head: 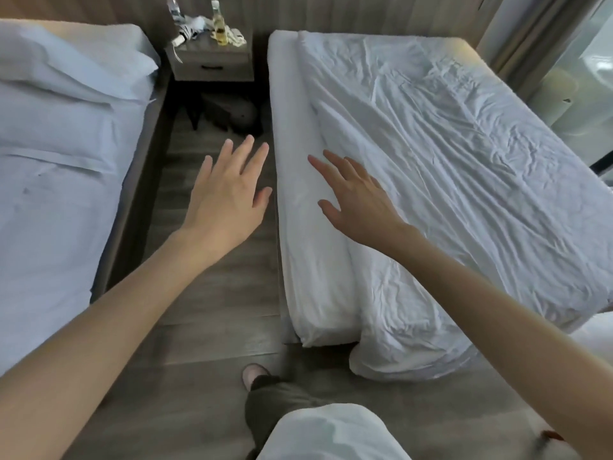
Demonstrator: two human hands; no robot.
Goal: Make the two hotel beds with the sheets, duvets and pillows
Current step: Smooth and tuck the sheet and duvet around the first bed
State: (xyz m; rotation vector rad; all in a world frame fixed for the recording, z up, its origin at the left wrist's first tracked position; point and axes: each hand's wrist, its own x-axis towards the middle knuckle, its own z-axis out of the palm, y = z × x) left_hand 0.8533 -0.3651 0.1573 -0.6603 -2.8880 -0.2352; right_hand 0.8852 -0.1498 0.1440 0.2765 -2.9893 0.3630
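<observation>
- Two beds flank the aisle, and neither looks finished to us. The left bed point(49, 227) has a flat pale sheet and one pillow point(66, 68) at its head, but we see no duvet on it.
- On the right bed point(292, 144) a crumpled white cover point(447, 161) is laid out but not smoothed or tucked. We cannot tell whether it is a sheet or a thin duvet, and no pillow shows on this bed.
- The cover sits shifted toward the window side, leaving a strip of bare mattress along the aisle edge. Its near corner spills over the foot of the bed toward the floor point(215, 293).
- Its long axis runs head to foot, from the wall by the nightstand point(212, 61) toward us. It is roughly in line with the mattress, though a little skewed — the aisle-side edge slants across the bed.
- Our left hand point(229, 190) hovers over the aisle with fingers spread and straight, holding nothing.
- Our right hand point(355, 204) is likewise spread, above the bare strip beside the cover's edge; we cannot tell whether it touches the bed.
- We judge most of the work is left — squaring and tucking the cover, then duvets and the remaining pillows.
</observation>
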